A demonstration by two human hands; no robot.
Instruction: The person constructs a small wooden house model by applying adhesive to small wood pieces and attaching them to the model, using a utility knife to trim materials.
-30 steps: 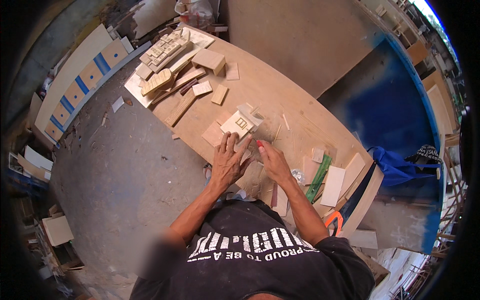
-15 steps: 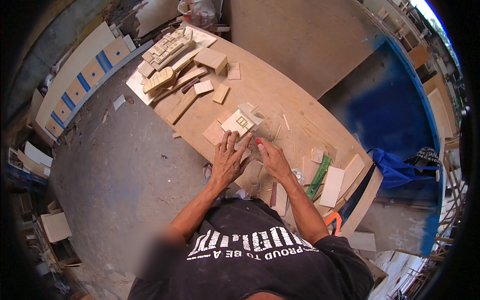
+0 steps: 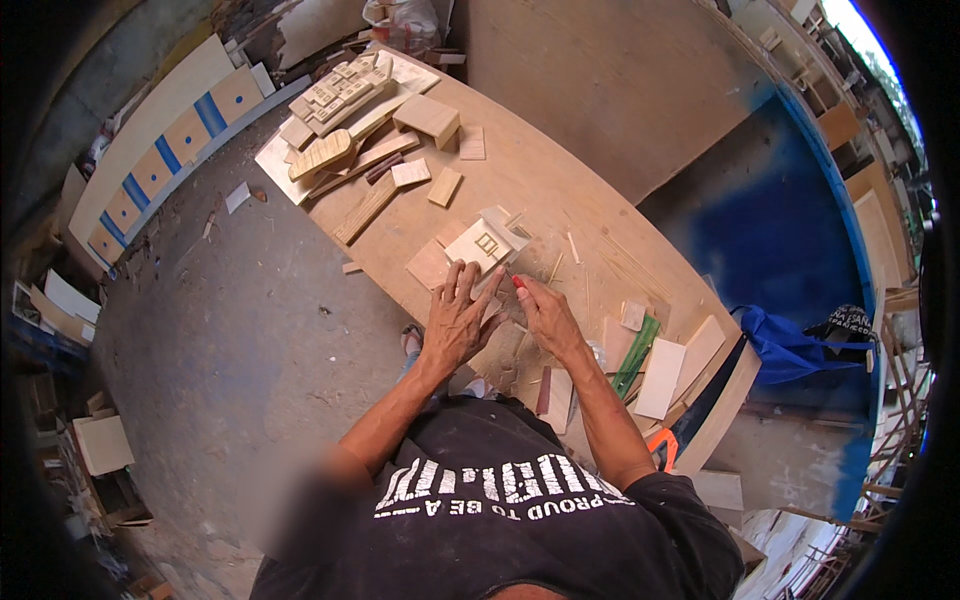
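A small pale wooden model (image 3: 474, 247) with thin strips forming a window-like frame on its face lies on the workbench (image 3: 545, 190). My left hand (image 3: 458, 320) rests at its near edge, fingers spread and stretched, fingertips touching the wood. Just to the right, my right hand (image 3: 550, 318) is closed around a small red-handled tool (image 3: 518, 282). The tool's tip points toward the model's near right corner, close to my left index finger; its exact kind is too small to make out. A flat wooden piece (image 3: 430, 264) lies beside the model on the left.
Assembled wooden models (image 3: 345, 92), blocks and a hollow box (image 3: 428, 118) crowd the bench's far left end. Thin wood strips (image 3: 635, 265) lie right of the model. Nearer right are a green strip (image 3: 635, 356), pale boards (image 3: 661, 378) and an orange-handled saw (image 3: 664, 446).
The view has shifted very slightly. Both hands keep nearly the same place at the model, and the red-handled tool stays in my right hand.
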